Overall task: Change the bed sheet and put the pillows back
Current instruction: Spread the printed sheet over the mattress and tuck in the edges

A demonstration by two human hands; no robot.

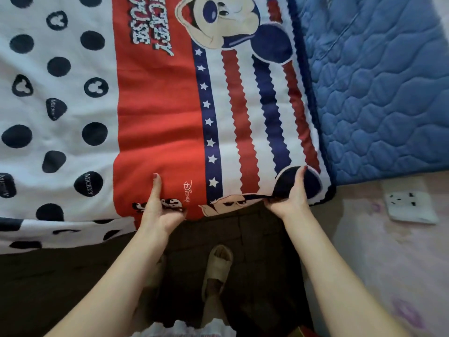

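Observation:
A cartoon-mouse bed sheet [158, 122] in red, white and navy lies spread over the bed, with dots on its left part and stripes on its right. My left hand [159, 205] grips the sheet's near edge on the red panel, thumb on top. My right hand [291, 193] pinches the near edge close to the sheet's right corner. A blue quilted mattress [379, 93] lies bare to the right of the sheet. No pillows are in view.
A dark floor [60, 276] runs along the bed's near side, where my foot in a beige slipper [217, 266] stands. At the right is a pale pink wall [388, 263] with a white socket [410, 205].

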